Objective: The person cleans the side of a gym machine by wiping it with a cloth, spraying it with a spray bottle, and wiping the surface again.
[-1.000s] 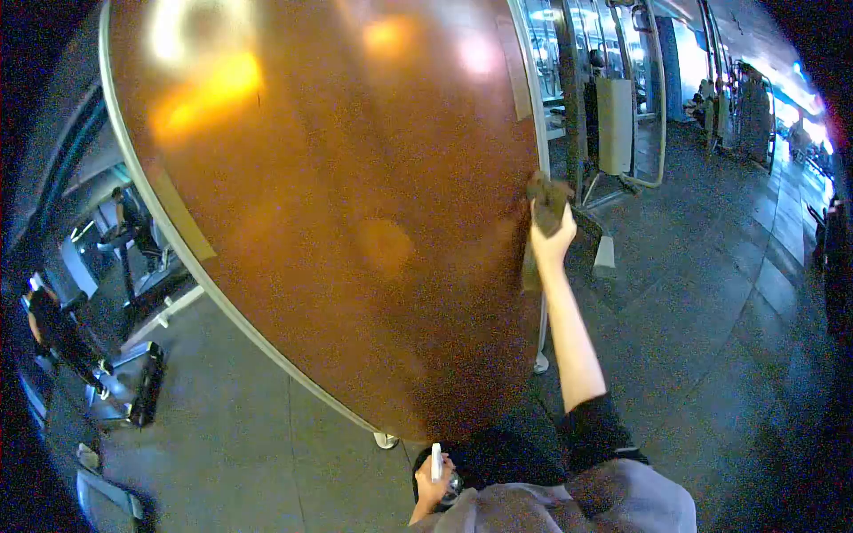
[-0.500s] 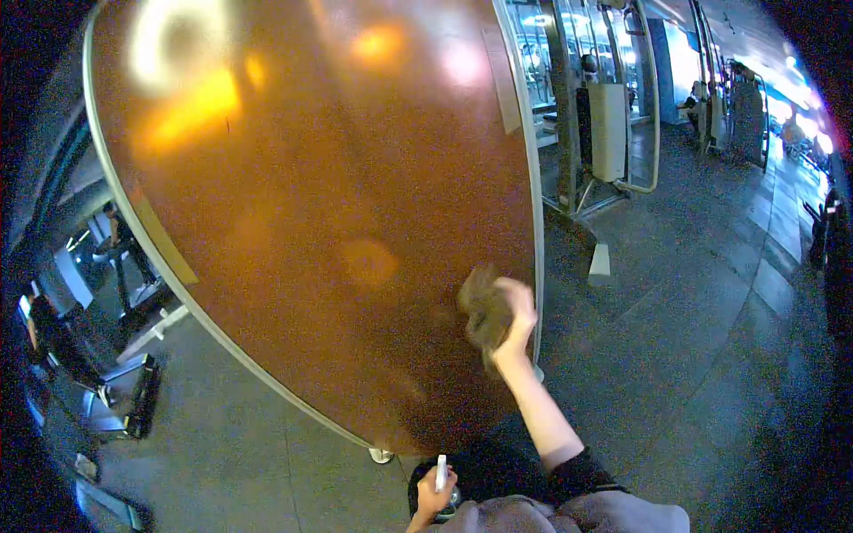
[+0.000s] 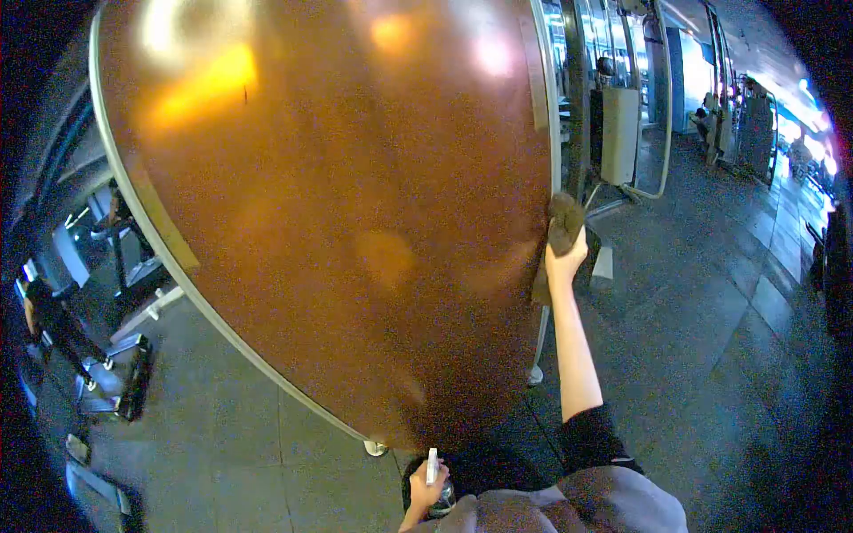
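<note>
A large reddish-brown glossy board [image 3: 338, 195] with a thin metal frame fills the middle of the view and reflects lights. Bunched in my right hand [image 3: 567, 261] is a brown cloth [image 3: 566, 222], at the right edge of the board against its frame; part of the cloth hangs below my fingers. Low in the view, close to my body, my left hand [image 3: 425, 489] is closed around a spray bottle [image 3: 433, 465] with a white trigger head. The lower part of the bottle is partly hidden by my hand and clothing.
Cable machines [image 3: 619, 138] stand behind the board on the right, over a dark tiled floor [image 3: 693, 355]. On the left a person [image 3: 58, 311] is on a treadmill [image 3: 115, 382]. The board's white feet [image 3: 376, 449] touch the floor near me.
My right hand has moved right and upward with the cloth, from the board's face to its right edge. The left hand still holds the spray bottle. The view has shifted slightly.
</note>
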Available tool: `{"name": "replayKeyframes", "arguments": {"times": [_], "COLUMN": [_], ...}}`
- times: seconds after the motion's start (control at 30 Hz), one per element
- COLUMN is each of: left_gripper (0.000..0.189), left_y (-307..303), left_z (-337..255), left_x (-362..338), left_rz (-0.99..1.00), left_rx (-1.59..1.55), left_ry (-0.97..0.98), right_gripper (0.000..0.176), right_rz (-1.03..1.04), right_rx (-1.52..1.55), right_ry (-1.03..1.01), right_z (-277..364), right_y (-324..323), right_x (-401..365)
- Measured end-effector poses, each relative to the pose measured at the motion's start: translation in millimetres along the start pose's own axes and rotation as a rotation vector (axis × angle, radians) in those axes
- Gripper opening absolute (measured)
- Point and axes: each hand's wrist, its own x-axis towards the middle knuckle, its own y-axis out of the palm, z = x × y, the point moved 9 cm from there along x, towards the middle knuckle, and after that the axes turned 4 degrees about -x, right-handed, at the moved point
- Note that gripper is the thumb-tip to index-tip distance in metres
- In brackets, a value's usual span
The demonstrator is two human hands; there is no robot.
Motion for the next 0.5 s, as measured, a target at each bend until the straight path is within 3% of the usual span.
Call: {"name": "replayKeyframes", "arguments": {"times": [0.03, 0.1, 0.2, 0.3, 0.33, 0.37, 0.43, 0.47, 0.5], "left_gripper": [0.023, 0.024, 0.023, 0.023, 0.023, 0.023, 0.021, 0.019, 0.018], "left_y": [2, 7, 10, 7, 5, 3, 2, 0, -2], "left_z": [-4, -26, -33, -46, -41, -37, -43, -38, -35], "left_x": [-1, -4, -10, -18, -16, -17, -19, -19, -20], "left_rz": [0.008, 0.027, 0.031, -0.005, -0.014, -0.023, -0.021, -0.039, -0.057], "left_rx": [-0.001, 0.133, 0.101, 0.114, 0.076, 0.040, 0.040, -0.018, -0.075], "left_ry": [-0.009, 0.128, 0.063, 0.091, 0.080, 0.064, 0.044, 0.034, 0.022], "right_gripper": [0.026, 0.026, 0.022, 0.025, 0.025, 0.023, 0.028, 0.028, 0.026], "right_rz": [0.047, 0.037, 0.058, 0.126, 0.081, 0.086, 0.038, -0.005, 0.011], "right_rx": [-0.137, -0.096, -0.115, -0.345, -0.170, -0.322, -0.355, 0.332, -0.079], "right_ry": [-0.042, 0.086, 0.328, 0.466, 0.490, 0.285, 0.125, 0.163, -0.051], "right_z": [-3, -43, -105, -98, -91, -102, -65, -62, -53], "right_y": [-11, -31, -58, -63, -56, -46, -17, 8, 26], "right_x": [-18, -61, -124, -119, -106, -87, -24, 14, 50]}}
